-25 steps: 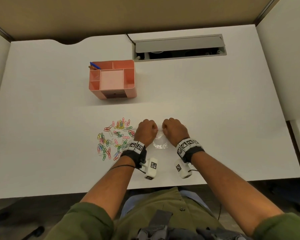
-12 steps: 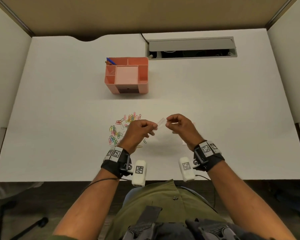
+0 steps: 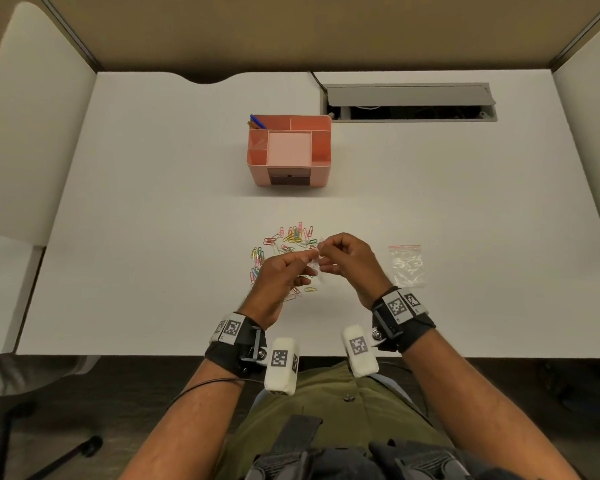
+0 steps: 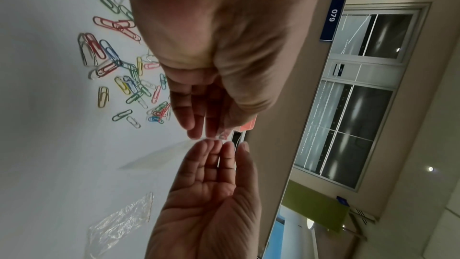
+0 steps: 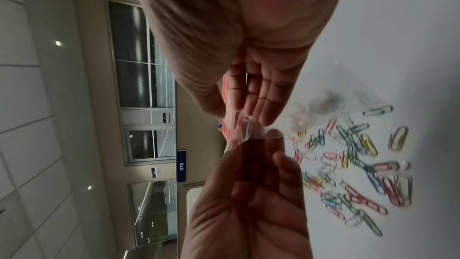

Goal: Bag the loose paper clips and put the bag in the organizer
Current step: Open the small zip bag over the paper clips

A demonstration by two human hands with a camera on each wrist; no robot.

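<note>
Several coloured paper clips lie loose on the white desk, also seen in the wrist views. Above their right edge my left hand and right hand meet, both pinching the top of a small clear bag. The bag hangs between the fingertips; whether its mouth is parted I cannot tell. The pink organizer stands farther back, with an empty middle compartment.
A second clear bag with a pink strip lies flat on the desk to the right of my right hand. A blue pen stands in the organizer's back left corner. A grey cable hatch is at the back right.
Both hands have come up off the desk with one clear bag pinched between them. A second bag now lies uncovered on the desk at the right.
</note>
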